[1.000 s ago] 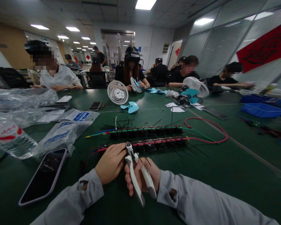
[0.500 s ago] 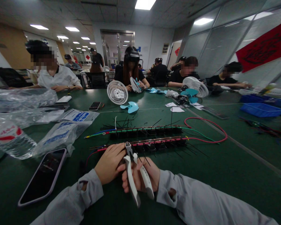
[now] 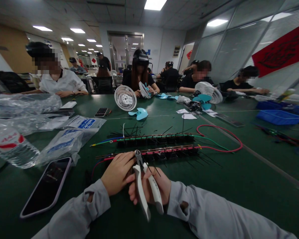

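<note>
A pair of diagonal cutters with white and grey handles sits in my right hand, handles spread, jaws pointing away from me. The jaw tips are at the near wire harness, a long black strip with red wire and many black cable tie tails sticking out. My left hand lies over the left part of that harness, its fingers curved around it; the fingertips are partly hidden. Behind it runs a second wire harness, parallel, with green, blue and red wires.
To the left lie a phone, a water bottle and plastic bags. Further back are a white fan grille, blue fan blades and a blue tray. Several people sit around the green table.
The cutters' jaws have closed slightly and the handles have shifted a little. My left hand and both harnesses stay nearly in place.
</note>
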{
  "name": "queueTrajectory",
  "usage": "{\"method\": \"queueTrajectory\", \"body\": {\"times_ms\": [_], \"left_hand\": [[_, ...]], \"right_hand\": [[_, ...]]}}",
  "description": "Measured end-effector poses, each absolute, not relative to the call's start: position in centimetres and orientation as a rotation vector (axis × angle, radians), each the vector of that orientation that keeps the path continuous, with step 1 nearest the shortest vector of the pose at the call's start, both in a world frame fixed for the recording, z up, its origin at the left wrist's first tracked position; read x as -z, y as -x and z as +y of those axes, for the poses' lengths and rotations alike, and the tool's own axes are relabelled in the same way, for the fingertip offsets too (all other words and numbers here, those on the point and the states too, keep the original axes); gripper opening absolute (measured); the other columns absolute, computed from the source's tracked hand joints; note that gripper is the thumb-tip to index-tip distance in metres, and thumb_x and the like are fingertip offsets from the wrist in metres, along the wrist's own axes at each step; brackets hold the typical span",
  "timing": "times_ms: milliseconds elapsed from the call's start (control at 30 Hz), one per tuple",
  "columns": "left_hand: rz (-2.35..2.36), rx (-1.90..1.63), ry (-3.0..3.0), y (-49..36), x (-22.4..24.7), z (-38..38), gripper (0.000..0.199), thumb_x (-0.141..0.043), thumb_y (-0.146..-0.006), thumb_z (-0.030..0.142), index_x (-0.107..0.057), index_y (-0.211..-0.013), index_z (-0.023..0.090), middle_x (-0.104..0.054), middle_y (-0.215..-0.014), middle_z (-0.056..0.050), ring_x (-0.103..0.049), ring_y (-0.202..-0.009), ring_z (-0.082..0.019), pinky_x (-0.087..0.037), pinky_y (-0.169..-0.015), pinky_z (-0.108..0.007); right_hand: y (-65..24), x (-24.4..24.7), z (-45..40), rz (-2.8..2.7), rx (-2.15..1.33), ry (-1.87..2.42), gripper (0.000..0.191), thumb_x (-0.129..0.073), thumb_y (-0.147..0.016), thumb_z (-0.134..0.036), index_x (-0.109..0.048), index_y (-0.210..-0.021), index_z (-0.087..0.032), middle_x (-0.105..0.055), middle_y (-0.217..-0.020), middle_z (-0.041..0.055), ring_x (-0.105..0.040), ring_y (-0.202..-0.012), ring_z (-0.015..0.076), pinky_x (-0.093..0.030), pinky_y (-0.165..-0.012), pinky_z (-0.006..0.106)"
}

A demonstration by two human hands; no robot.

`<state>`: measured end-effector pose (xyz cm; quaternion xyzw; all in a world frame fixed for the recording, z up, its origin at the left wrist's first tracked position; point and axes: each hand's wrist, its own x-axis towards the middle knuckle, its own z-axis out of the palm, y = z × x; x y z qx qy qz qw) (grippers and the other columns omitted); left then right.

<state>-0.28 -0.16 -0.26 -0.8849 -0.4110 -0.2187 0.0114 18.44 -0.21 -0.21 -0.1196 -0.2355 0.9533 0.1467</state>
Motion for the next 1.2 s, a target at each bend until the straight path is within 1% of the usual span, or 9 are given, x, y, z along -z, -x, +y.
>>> {"method": "queueTrajectory", "body": {"times_ms": [100, 200, 267, 400, 533, 767, 900, 1067, 1200], "left_hand": [[-1.267, 0.696, 2.787, 0.33, 0.28, -0.10, 0.044, -0.048, -0.080, 0.018, -0.051, -0.124, 0.015, -0.050, -0.132, -0.012, -0.044, -0.121, -0.027, -0.034, -0.102, -0.044], [-1.263, 0.690, 2.808, 0.38, 0.25, -0.07, 0.046, -0.049, -0.079, 0.019, -0.050, -0.125, 0.015, -0.049, -0.133, -0.013, -0.043, -0.122, -0.028, -0.034, -0.102, -0.044], [-1.255, 0.679, 2.818, 0.41, 0.23, -0.04, 0.048, -0.049, -0.079, 0.020, -0.047, -0.128, 0.015, -0.048, -0.134, -0.013, -0.042, -0.123, -0.028, -0.034, -0.102, -0.044], [-1.240, 0.681, 2.810, 0.43, 0.39, 0.02, 0.051, -0.049, -0.079, 0.018, -0.046, -0.130, 0.017, -0.045, -0.137, -0.013, -0.042, -0.124, -0.028, -0.034, -0.101, -0.045], [-1.252, 0.696, 2.793, 0.33, 0.56, 0.03, 0.050, -0.049, -0.079, 0.016, -0.047, -0.129, 0.017, -0.046, -0.137, -0.012, -0.043, -0.123, -0.028, -0.035, -0.101, -0.045], [-1.275, 0.684, 2.794, 0.17, 0.20, -0.10, 0.047, -0.048, -0.079, 0.014, -0.050, -0.126, 0.015, -0.047, -0.136, -0.012, -0.043, -0.123, -0.026, -0.034, -0.101, -0.044], [-1.287, 0.688, 2.800, 0.17, 0.23, -0.14, 0.045, -0.050, -0.078, 0.014, -0.052, -0.123, 0.015, -0.047, -0.136, -0.013, -0.042, -0.124, -0.027, -0.033, -0.102, -0.044], [-1.296, 0.687, 2.799, 0.12, 0.17, -0.23, 0.048, -0.051, -0.074, 0.013, -0.052, -0.122, 0.014, -0.046, -0.136, -0.014, -0.041, -0.124, -0.028, -0.032, -0.102, -0.046], [-1.314, 0.707, 2.794, 0.03, 0.01, -0.27, 0.051, -0.050, -0.071, 0.009, -0.053, -0.121, 0.015, -0.047, -0.135, -0.013, -0.042, -0.123, -0.028, -0.032, -0.102, -0.046]], "right_hand": [[-18.50, 0.12, -0.27, -0.652, -2.738, 0.389, 0.049, -0.039, -0.064, -0.032, -0.055, -0.103, -0.007, -0.061, -0.079, 0.0112, -0.054, -0.067, 0.0154, -0.039, -0.064, 0.028], [-18.67, 0.21, -0.13, -0.692, -2.784, 0.382, 0.053, -0.039, -0.064, -0.032, -0.054, -0.106, -0.005, -0.062, -0.082, 0.0129, -0.053, -0.061, 0.0134, -0.035, -0.053, 0.024], [-18.76, 0.28, -0.02, -0.720, -2.820, 0.350, 0.055, -0.038, -0.063, -0.032, -0.053, -0.108, -0.003, -0.063, -0.084, 0.0143, -0.052, -0.057, 0.0128, -0.034, -0.050, 0.023], [-18.81, 0.20, 0.07, -0.746, -2.878, 0.342, 0.058, -0.037, -0.061, -0.032, -0.052, -0.109, -0.002, -0.062, -0.094, 0.0177, -0.059, -0.069, 0.0165, -0.042, -0.061, 0.027], [-18.85, 0.06, 0.12, -0.782, -2.886, 0.333, 0.060, -0.037, -0.061, -0.033, -0.051, -0.111, -0.002, -0.061, -0.100, 0.0183, -0.061, -0.074, 0.0171, -0.044, -0.069, 0.028], [-18.86, 0.06, 0.13, -0.724, -2.862, 0.322, 0.057, -0.036, -0.064, -0.031, -0.052, -0.111, -0.004, -0.062, -0.097, 0.0155, -0.062, -0.077, 0.0180, -0.044, -0.074, 0.030], [-18.86, 0.08, 0.09, -0.669, -2.855, 0.356, 0.055, -0.037, -0.065, -0.030, -0.051, -0.111, -0.004, -0.062, -0.093, 0.0143, -0.058, -0.070, 0.0148, -0.043, -0.070, 0.029], [-18.80, 0.37, 0.16, -0.656, -2.844, 0.401, 0.051, -0.038, -0.066, -0.030, -0.052, -0.108, -0.005, -0.062, -0.087, 0.0134, -0.056, -0.068, 0.0151, -0.042, -0.066, 0.029], [-18.73, 0.45, 0.13, -0.652, -2.838, 0.365, 0.046, -0.039, -0.066, -0.031, -0.053, -0.103, -0.007, -0.060, -0.082, 0.0113, -0.050, -0.063, 0.0137, -0.040, -0.063, 0.030]]}}
